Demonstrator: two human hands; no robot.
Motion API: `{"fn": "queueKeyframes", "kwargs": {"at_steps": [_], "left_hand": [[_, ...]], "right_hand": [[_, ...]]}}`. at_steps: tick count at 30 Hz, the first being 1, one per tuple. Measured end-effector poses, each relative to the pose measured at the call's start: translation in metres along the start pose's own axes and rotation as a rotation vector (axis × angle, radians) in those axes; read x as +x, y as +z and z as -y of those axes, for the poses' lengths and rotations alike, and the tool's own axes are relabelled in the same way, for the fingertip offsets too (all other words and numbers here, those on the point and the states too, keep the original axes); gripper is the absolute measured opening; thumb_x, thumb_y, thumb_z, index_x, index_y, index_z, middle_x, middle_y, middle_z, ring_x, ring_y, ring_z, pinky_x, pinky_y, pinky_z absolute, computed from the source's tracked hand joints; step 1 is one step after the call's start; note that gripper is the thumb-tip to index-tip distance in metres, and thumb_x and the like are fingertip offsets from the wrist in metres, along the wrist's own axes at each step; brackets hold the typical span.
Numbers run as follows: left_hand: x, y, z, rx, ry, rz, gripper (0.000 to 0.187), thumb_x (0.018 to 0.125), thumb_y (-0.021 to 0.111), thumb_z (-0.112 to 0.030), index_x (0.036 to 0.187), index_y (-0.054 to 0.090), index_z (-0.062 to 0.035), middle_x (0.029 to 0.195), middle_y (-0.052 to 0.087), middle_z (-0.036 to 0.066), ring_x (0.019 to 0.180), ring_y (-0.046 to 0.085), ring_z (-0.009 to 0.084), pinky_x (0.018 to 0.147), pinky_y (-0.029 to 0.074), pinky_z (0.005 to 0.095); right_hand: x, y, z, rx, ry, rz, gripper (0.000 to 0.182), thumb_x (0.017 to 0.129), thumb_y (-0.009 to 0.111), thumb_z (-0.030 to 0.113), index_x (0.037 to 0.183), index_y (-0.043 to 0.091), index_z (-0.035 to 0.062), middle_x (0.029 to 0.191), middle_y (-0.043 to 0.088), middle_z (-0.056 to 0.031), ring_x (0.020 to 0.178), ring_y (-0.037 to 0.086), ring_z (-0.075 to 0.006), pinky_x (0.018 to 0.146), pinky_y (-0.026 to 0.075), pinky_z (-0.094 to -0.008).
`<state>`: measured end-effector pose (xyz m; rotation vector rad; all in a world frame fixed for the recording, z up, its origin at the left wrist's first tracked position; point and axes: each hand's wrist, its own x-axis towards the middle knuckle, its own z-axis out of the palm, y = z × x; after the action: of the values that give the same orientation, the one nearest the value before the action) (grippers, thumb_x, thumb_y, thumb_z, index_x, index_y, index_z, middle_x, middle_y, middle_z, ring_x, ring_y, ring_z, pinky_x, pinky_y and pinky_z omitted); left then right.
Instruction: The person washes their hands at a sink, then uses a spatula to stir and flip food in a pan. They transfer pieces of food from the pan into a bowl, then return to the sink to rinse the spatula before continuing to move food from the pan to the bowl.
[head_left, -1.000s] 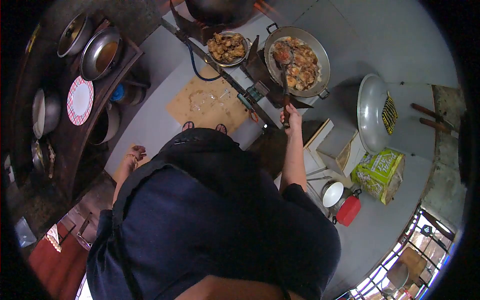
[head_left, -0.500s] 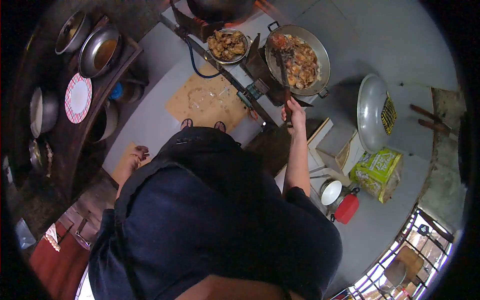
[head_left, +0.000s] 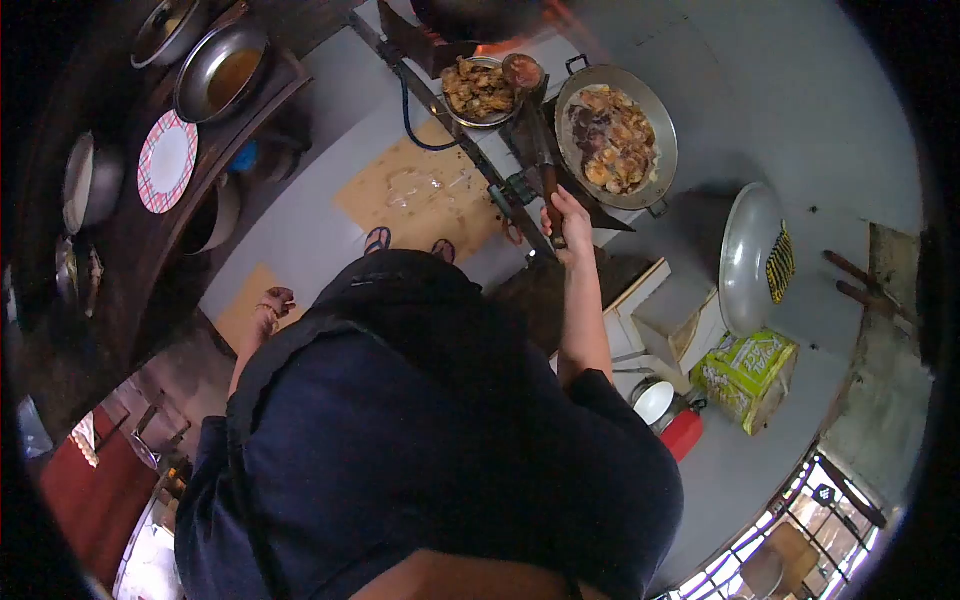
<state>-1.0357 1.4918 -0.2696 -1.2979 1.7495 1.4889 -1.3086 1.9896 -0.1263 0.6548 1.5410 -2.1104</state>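
Observation:
My right hand [head_left: 568,225] is closed round the wooden handle of a long ladle [head_left: 546,165]. The ladle's round head, with something reddish in it, overlaps the right rim of a metal bowl [head_left: 462,112] of browned, fried-looking pieces [head_left: 478,88]. Right of the ladle is a wide two-handled pan [head_left: 664,140], holding browned pieces [head_left: 612,145] and a darker patch. Away from these, my left hand [head_left: 277,300] hangs low at my side, its fingers loosely bent and nothing visible in them.
Flames [head_left: 560,20] show beside a dark pot [head_left: 470,15] at the top. A large metal lid [head_left: 745,260] and a green bag [head_left: 745,375] lie to the right. On the left, a dark wooden shelf [head_left: 215,150] carries metal bowls and a checked-rim plate [head_left: 168,162]. Cardboard [head_left: 370,190] covers some floor.
The ladle's head has moved left, from over the pan to the bowl's rim, with my right hand still gripping it. The whole view has shifted slightly.

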Motion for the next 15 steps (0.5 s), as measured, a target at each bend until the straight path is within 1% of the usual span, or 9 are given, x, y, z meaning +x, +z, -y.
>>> {"fn": "queueKeyframes", "kwargs": {"at_steps": [1,2,3,4,5,7,11,13,15], "left_hand": [[0.008,-0.007,0.013,-0.081,0.033,0.05,0.015,0.074,0.046,-0.002,0.085,0.053,-0.0073,0.076,0.056,0.002,0.071,0.058,0.0158,0.051,0.041,0.0243],[0.006,-0.011,0.017,-0.084,0.028,0.045,0.015,0.074,0.046,-0.002,0.085,0.053,-0.0073,0.076,0.056,0.002,0.071,0.058,0.0158,0.051,0.041,0.0243],[0.003,-0.015,0.022,-0.075,0.082,0.08,0.015,0.075,0.046,-0.008,0.087,0.053,-0.0027,0.082,0.055,0.008,0.076,0.057,0.0195,0.06,0.043,0.0293],[0.001,-0.017,0.026,-0.066,0.137,0.114,0.022,0.077,0.047,-0.015,0.089,0.052,0.0018,0.088,0.054,0.013,0.082,0.055,0.0232,0.069,0.046,0.0342],[-0.006,-0.016,0.021,-0.07,0.134,0.108,0.022,0.077,0.047,-0.015,0.089,0.052,0.0018,0.088,0.054,0.013,0.082,0.055,0.0232,0.069,0.046,0.0342],[-0.03,-0.005,-0.005,0.091,0.02,-0.009,0.019,0.077,0.047,-0.014,0.087,0.053,0.0011,0.081,0.056,0.011,0.077,0.056,0.0211,0.066,0.046,0.0321],[-0.044,-0.004,-0.008,0.037,0.043,-0.051,0.017,0.077,0.046,-0.013,0.084,0.055,-0.0005,0.076,0.056,0.01,0.074,0.057,0.0212,0.064,0.046,0.0313],[-0.041,-0.008,-0.004,0.02,0.063,0.02,0.017,0.076,0.049,-0.014,0.086,0.054,-0.0021,0.079,0.056,0.01,0.072,0.056,0.0228,0.063,0.046,0.032],[-0.036,-0.006,0.005,-0.06,0.073,-0.029,0.018,0.075,0.051,-0.015,0.088,0.053,-0.0022,0.08,0.055,0.01,0.073,0.056,0.0234,0.063,0.046,0.0332]], "right_hand": [[0.004,0.001,-0.003,-0.002,0.005,0.005,0.039,0.082,0.045,0.015,0.118,0.035,0.0026,0.06,0.049,-0.0046,0.044,0.043,-0.0101,0.04,0.035,-0.0223],[0.011,0.001,-0.008,-0.028,0.021,-0.002,0.04,0.081,0.046,0.015,0.118,0.035,0.0026,0.06,0.049,-0.0046,0.044,0.043,-0.0102,0.04,0.035,-0.0222],[0.017,0.001,-0.013,-0.053,0.036,-0.009,0.04,0.081,0.047,0.015,0.117,0.036,0.0026,0.06,0.049,-0.0046,0.044,0.043,-0.0102,0.039,0.035,-0.0222],[0.022,0.0,-0.016,-0.055,0.041,-0.004,0.04,0.081,0.047,0.015,0.117,0.036,0.0026,0.06,0.049,-0.0046,0.044,0.043,-0.0102,0.039,0.035,-0.0222],[0.026,0.0,-0.019,-0.062,0.047,0.009,0.043,0.08,0.048,0.013,0.119,0.034,0.0016,0.06,0.05,-0.0052,0.044,0.044,-0.0108,0.04,0.035,-0.0231],[0.033,0.002,-0.024,-0.071,0.056,0.028,0.046,0.08,0.049,0.011,0.121,0.032,0.0005,0.06,0.05,-0.0059,0.044,0.044,-0.0114,0.04,0.035,-0.0239],[0.041,0.005,-0.031,-0.129,0.064,-0.029,0.045,0.08,0.048,0.01,0.121,0.031,0.0008,0.059,0.05,-0.0055,0.043,0.044,-0.0115,0.039,0.035,-0.0247],[0.048,0.003,-0.036,-0.162,0.074,-0.042,0.045,0.08,0.048,0.01,0.121,0.032,0.0013,0.058,0.05,-0.0054,0.043,0.044,-0.0115,0.039,0.035,-0.0248],[0.059,-0.003,-0.045,-0.203,0.076,-0.022,0.045,0.081,0.047,0.009,0.122,0.031,0.0025,0.058,0.049,-0.0059,0.042,0.043,-0.0115,0.038,0.035,-0.0246]]}}
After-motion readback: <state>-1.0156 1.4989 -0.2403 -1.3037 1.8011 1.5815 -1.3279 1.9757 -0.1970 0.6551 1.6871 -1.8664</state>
